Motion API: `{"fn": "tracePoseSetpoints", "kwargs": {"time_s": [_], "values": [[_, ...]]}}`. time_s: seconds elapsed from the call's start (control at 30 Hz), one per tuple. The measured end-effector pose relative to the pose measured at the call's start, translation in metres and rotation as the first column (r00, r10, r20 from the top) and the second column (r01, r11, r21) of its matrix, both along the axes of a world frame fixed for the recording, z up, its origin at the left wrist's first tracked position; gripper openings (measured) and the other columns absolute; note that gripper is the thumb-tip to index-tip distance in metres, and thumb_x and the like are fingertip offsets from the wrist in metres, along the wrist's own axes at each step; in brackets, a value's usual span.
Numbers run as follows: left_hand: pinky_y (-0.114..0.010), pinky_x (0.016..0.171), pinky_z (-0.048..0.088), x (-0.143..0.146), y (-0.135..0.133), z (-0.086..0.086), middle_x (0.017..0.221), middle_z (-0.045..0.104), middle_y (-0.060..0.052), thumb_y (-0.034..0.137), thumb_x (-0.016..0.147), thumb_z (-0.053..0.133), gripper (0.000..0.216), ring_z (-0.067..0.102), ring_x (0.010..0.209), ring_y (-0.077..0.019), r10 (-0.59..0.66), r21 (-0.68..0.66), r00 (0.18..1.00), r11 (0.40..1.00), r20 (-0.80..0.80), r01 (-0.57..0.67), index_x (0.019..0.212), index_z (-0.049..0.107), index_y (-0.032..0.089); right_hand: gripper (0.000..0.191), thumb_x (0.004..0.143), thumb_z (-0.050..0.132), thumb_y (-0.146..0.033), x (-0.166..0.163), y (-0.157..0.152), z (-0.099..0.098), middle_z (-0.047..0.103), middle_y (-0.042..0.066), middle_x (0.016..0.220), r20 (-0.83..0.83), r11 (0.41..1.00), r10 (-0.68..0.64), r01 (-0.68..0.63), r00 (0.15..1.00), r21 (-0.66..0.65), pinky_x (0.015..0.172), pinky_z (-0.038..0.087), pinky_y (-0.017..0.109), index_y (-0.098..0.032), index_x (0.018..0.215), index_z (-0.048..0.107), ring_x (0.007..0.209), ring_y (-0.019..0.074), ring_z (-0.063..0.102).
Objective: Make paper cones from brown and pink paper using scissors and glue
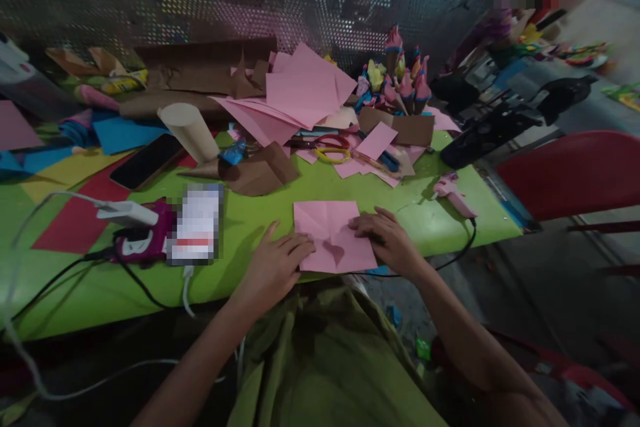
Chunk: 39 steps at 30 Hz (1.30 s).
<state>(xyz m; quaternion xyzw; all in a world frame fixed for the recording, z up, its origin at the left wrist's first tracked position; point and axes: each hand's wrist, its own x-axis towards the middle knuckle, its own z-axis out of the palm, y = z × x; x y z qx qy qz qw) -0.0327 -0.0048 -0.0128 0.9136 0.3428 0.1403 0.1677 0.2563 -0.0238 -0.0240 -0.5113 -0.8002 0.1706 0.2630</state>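
Note:
A square of pink paper (327,230) with crossing crease lines lies at the front edge of the green table, its middle slightly raised. My left hand (283,257) rests at its left side, fingers stretched out with the tips on the paper. On the right edge lies my right hand (387,233), its fingers also extended and touching the sheet. Behind the square, scissors with red and yellow handles (333,149) sit among pink scraps. A stack of pink sheets (303,93) is farther back.
A pink glue gun (455,197) with a black cord lies to the right. On the left are a lit phone (196,223), a purple power strip (145,240), a dark phone (147,161) and a cardboard tube (189,133). Paper cones (407,90) stand at the back.

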Motion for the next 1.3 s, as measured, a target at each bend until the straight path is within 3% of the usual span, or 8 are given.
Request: {"fn": "tracePoseSetpoints", "kwargs": {"time_s": [0.17,0.33,0.47,0.7,0.83,0.93,1.13,1.3], "values": [[-0.043,0.106,0.043,0.009,0.002,0.005,0.14,0.065,-0.001,0.0,0.079,0.051,0.064,0.062,0.121,-0.0209,-0.004,-0.002,0.996,1.0,-0.087,0.004,0.133,0.063,0.032,0.038,0.092,0.05,-0.012,0.006,-0.005,0.002,0.074,0.005,0.124,0.121,0.999,0.038,-0.037,0.992,-0.006,0.112,0.035,0.046,-0.029,0.12,0.068,0.123,0.0215,0.064],[-0.042,0.097,0.046,0.014,0.007,0.006,0.131,0.071,0.001,0.004,0.082,0.057,0.05,0.064,0.112,-0.021,0.038,-0.086,0.999,0.995,-0.037,-0.041,0.12,0.07,0.033,0.033,0.093,0.056,-0.021,0.012,-0.008,0.006,0.069,0.004,0.134,0.135,0.994,0.105,-0.099,0.985,-0.051,0.111,0.036,0.047,-0.032,0.121,0.07,0.132,0.0237,0.057],[-0.04,0.088,0.05,0.019,0.011,0.006,0.106,0.079,-0.001,0.019,0.094,0.054,0.023,0.068,0.096,-0.0204,0.222,-0.189,0.969,0.961,0.104,-0.2,0.104,0.073,0.026,0.023,0.1,0.05,-0.027,0.01,-0.003,0.004,0.075,0.005,0.121,0.019,0.998,0.047,-0.046,0.999,-0.04,0.102,0.043,0.043,-0.028,0.107,0.072,0.122,0.0237,0.064],[-0.037,0.07,0.052,0.034,0.016,0.006,0.072,0.07,-0.001,0.029,0.095,0.054,0.019,0.063,0.066,-0.02,0.524,-0.216,0.85,0.837,0.055,-0.502,0.081,0.063,0.02,0.029,0.1,0.05,-0.038,-0.012,0.01,-0.004,0.072,0.007,0.081,0.021,0.973,-0.231,0.23,0.973,0.03,0.073,0.046,0.037,-0.022,0.081,0.065,0.079,0.0245,0.066],[-0.039,0.072,0.053,0.039,0.018,0.003,0.08,0.072,-0.004,0.029,0.093,0.059,0.011,0.067,0.076,-0.0236,0.587,-0.149,0.809,0.803,0.033,-0.577,0.098,0.063,0.019,0.027,0.098,0.053,-0.033,-0.017,0.01,-0.007,0.072,0.005,0.086,-0.003,0.947,-0.317,0.317,0.948,0.046,0.078,0.046,0.038,-0.021,0.119,0.064,0.08,0.0249,0.065],[-0.04,0.077,0.054,0.04,0.018,0.002,0.089,0.074,-0.006,0.028,0.092,0.062,0.032,0.07,0.084,-0.025,0.598,-0.156,0.8,0.796,0.049,-0.585,0.122,0.058,0.018,0.041,0.099,0.05,-0.028,-0.017,0.008,-0.007,0.074,0.005,0.097,0.018,0.96,-0.28,0.279,0.96,0.039,0.081,0.046,0.039,-0.026,0.14,0.054,0.085,0.0244,0.064],[-0.04,0.08,0.054,0.042,0.017,0.004,0.085,0.074,-0.002,0.024,0.091,0.064,0.035,0.071,0.082,-0.023,0.608,-0.177,0.794,0.781,-0.007,-0.599,0.125,0.058,0.021,0.025,0.102,0.048,-0.028,-0.016,0.009,-0.004,0.073,0.006,0.09,0.012,0.985,-0.165,0.165,0.986,0.044,0.079,0.043,0.038,-0.024,0.102,0.073,0.086,0.0224,0.061],[-0.037,0.075,0.052,0.04,0.016,0.002,0.083,0.073,-0.002,0.021,0.091,0.063,0.027,0.069,0.081,-0.0217,0.592,-0.158,0.805,0.791,-0.046,-0.591,0.118,0.063,0.021,0.024,0.103,0.048,-0.028,-0.019,0.008,-0.003,0.072,0.006,0.087,0.05,0.982,-0.182,0.179,0.982,0.064,0.076,0.042,0.037,-0.023,0.103,0.072,0.085,0.0221,0.06]]}}
